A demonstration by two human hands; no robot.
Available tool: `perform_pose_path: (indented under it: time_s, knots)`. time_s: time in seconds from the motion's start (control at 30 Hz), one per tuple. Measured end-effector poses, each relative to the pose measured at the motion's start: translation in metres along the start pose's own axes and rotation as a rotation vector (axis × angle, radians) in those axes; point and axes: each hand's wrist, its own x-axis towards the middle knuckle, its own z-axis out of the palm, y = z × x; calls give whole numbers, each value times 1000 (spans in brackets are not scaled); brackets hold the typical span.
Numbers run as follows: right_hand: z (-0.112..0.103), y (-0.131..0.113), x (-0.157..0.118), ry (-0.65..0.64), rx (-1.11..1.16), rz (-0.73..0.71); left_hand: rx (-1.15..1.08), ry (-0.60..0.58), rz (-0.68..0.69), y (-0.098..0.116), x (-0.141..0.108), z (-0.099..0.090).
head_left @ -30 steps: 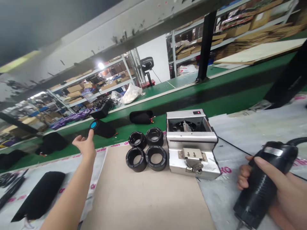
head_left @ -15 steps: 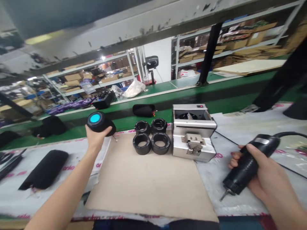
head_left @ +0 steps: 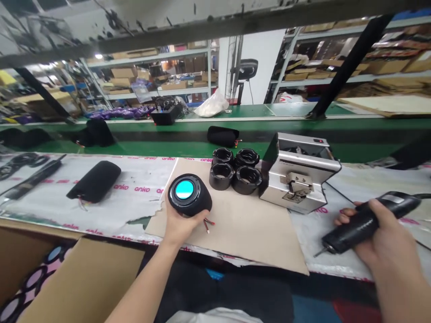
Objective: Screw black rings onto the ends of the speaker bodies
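My left hand (head_left: 182,226) is wrapped round a black cylindrical speaker (head_left: 198,197) with a bright blue disc on its end, over the left part of a cardboard sheet (head_left: 242,229). Thin red and black wires with a connector hang from the speaker. On the right, my right hand (head_left: 387,237) grips a black electric screwdriver (head_left: 367,224), its bit pointing down and left. Several black plastic rings (head_left: 247,179) stand in two rows at the back of the sheet. Beside them is a silver metal screw feeder (head_left: 296,175).
A black fabric-covered cylinder (head_left: 97,181) lies on the left of the table, and another (head_left: 222,136) on the green surface behind the rings. An open carton (head_left: 84,278) holding round parts stands at the lower left. Cables (head_left: 27,166) lie far left.
The view has shifted, bringing the carton into sight. My left hand has brought the speaker nearer, over the cardboard sheet. The screwdriver is still in my right hand, tilted flatter.
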Motion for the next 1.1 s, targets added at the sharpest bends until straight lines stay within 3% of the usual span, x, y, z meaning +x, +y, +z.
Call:
perform_pose_path:
  time_s: [0.13,0.23,0.43,0.8,0.97,1.03,1.1]
  knots:
    - [-2,1,-2,-39,26,-8,-22,-47,122,2,1,-15]
    - [-2,1,-1,-31,13,-14,65,-7,131,12,2,-21]
    - [0,2,-1,-10,-17,-28,187,100,157,26,-7,-11]
    - [0,1,-1,-32,-25,-19,249,64,71,47,-3,-9]
    - [-3,-10,-5,-103,63,-29,118,-106,-41,38,-7,-22]
    - [-5,-24,-18,-140,114,-85,43,-179,-93,36,-6,-33]
    - [-3,-40,-39,-183,145,-144,-11,-180,-138,35,-2,-40]
